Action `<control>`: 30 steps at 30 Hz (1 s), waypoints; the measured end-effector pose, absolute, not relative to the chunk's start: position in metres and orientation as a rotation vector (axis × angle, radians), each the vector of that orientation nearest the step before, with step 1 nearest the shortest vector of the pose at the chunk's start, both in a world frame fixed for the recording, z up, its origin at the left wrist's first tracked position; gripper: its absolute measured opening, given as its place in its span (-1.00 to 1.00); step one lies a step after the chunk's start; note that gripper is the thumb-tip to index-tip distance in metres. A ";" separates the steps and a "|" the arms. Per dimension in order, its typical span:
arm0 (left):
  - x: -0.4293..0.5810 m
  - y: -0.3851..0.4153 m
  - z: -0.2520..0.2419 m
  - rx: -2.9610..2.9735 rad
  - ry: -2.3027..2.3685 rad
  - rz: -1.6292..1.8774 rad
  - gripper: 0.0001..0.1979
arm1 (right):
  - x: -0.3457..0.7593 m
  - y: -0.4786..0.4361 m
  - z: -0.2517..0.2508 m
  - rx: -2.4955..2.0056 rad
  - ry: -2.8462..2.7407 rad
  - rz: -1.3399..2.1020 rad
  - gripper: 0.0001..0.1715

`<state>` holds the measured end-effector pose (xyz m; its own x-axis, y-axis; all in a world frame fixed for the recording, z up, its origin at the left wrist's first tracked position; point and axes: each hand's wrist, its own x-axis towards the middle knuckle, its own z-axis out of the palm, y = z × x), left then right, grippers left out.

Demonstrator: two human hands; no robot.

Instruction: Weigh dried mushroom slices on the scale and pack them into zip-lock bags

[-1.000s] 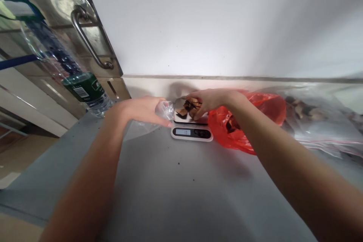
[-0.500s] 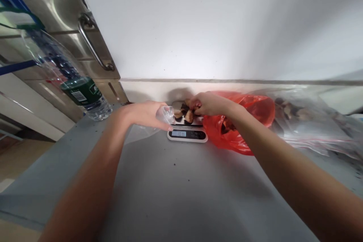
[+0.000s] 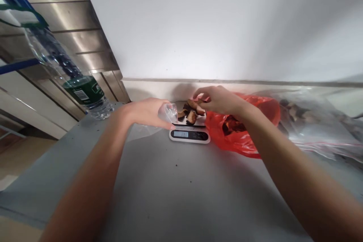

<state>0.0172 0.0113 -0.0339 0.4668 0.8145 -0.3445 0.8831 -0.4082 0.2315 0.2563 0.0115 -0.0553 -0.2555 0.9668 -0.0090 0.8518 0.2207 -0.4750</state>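
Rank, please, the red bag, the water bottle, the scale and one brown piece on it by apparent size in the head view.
1. red bag and water bottle: look alike, left unranked.
2. scale.
3. brown piece.

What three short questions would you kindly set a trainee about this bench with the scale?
1. True or false: the right hand is over the brown pieces that lie on the scale.
2. What does the left hand hold? A) a clear plastic bag; B) a spoon; C) a knife.
3. Fill the gap: the red bag lies to the ___ of the scale.

Key: 1 true; 2 A; 3 right.
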 end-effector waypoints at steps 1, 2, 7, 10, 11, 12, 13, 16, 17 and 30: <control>0.017 0.011 -0.033 2.343 1.424 -0.229 0.00 | 0.254 0.010 -0.052 -1.690 -2.171 0.594 -0.64; 0.017 0.011 -0.034 2.342 1.416 -0.206 -0.01 | 0.250 0.008 -0.049 -1.667 -2.133 0.641 -0.60; 0.018 0.013 -0.037 2.295 1.287 -0.042 -0.12 | 0.224 -0.001 -0.038 -1.417 -2.061 1.044 -0.66; 0.012 0.015 -0.036 2.264 1.336 -0.030 -0.10 | 0.220 0.004 -0.039 -1.493 -2.066 0.863 -0.75; 0.008 0.016 -0.035 2.259 1.382 -0.060 -0.08 | 0.221 0.008 -0.040 -1.570 -2.072 0.725 -0.72; 0.006 0.016 -0.033 2.255 1.428 -0.095 -0.06 | 0.222 0.013 -0.042 -1.652 -2.086 0.609 -0.64; 0.003 0.016 -0.032 2.253 1.463 -0.128 -0.04 | 0.223 0.018 -0.044 -1.730 -2.120 0.552 -0.53; 0.000 0.015 -0.029 2.256 1.502 -0.183 0.02 | 0.220 0.031 -0.052 -1.865 -2.288 0.639 -0.18; 0.000 0.014 -0.028 2.257 1.506 -0.197 0.05 | 0.217 0.033 -0.054 -1.883 -2.334 0.668 -0.16; 0.008 0.021 -0.040 2.285 1.449 -0.237 0.02 | 0.208 0.029 -0.062 -1.895 -2.310 0.602 -0.68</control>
<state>0.0082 0.0210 -0.0403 0.4416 0.8217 -0.3602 0.8936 -0.3670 0.2584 0.2077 0.0295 -0.0624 -0.2244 0.9588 -0.1741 0.9219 0.1510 -0.3567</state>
